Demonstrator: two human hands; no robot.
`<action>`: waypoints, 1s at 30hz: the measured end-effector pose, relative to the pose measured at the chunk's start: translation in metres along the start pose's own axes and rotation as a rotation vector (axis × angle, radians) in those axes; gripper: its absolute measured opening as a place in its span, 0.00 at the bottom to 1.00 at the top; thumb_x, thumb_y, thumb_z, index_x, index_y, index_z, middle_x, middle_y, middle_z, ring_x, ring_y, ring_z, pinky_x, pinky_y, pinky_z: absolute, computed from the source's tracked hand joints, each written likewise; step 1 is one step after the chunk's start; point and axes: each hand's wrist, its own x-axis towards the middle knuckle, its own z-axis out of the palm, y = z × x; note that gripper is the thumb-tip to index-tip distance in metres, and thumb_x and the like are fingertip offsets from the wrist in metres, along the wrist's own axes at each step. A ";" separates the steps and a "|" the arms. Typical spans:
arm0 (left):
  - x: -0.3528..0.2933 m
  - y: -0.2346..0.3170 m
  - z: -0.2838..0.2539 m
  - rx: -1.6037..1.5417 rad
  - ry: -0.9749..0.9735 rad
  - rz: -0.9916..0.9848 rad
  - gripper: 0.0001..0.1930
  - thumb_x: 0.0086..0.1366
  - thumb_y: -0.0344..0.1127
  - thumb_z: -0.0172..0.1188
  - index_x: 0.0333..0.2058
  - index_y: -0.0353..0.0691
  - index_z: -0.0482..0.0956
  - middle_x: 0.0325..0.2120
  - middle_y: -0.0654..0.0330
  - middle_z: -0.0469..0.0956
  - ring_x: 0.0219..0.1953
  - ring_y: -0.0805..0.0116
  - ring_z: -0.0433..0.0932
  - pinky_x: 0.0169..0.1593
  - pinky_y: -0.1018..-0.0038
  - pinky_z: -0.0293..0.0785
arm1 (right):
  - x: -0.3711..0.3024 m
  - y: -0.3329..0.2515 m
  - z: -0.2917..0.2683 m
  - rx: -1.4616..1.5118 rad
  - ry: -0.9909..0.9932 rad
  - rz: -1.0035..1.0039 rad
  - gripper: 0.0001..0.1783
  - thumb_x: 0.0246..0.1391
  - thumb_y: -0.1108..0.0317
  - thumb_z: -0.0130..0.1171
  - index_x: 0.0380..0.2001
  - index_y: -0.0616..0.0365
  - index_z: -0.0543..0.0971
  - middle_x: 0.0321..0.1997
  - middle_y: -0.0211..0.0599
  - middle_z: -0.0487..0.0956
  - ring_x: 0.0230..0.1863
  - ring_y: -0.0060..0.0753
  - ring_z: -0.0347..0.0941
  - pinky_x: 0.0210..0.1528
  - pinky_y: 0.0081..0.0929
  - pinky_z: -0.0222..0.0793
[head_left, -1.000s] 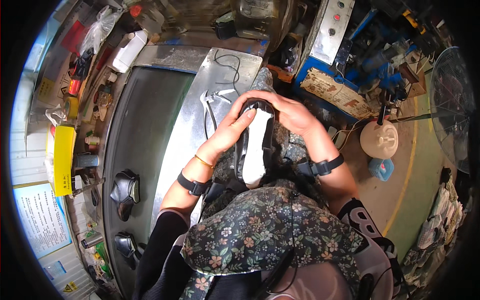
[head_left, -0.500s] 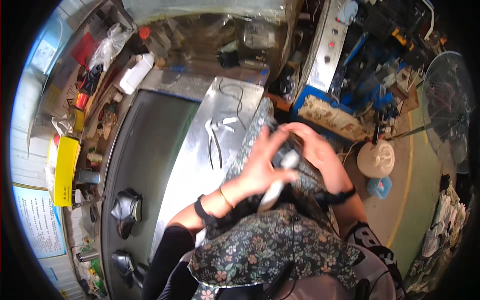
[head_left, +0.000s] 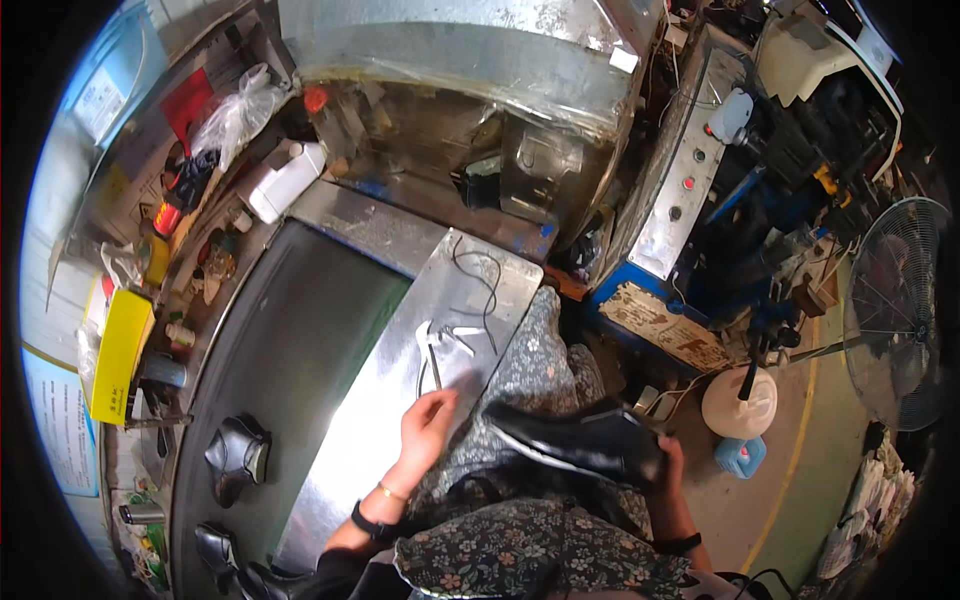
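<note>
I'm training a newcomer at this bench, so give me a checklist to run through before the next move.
1. Shoe held: ok, the right hand grips one end.
2. Shoe supported underneath: cannot tell whether it touches the apron.
3. Pliers within reach: ok, on the metal plate by the left hand.
4. Pliers gripped: cannot tell whether the left hand has closed on them.
5. Cord away from pliers: not ok, it lies close beside them.
</note>
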 end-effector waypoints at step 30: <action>-0.080 -0.125 -0.417 0.180 1.429 -0.742 0.42 0.48 0.65 0.65 0.47 0.28 0.75 0.45 0.45 0.77 0.43 0.51 0.77 0.50 0.62 0.72 | 0.090 0.001 -0.048 -0.842 0.350 -0.251 0.07 0.58 0.67 0.58 0.36 0.58 0.79 0.21 0.27 0.74 0.18 0.19 0.67 0.19 0.20 0.61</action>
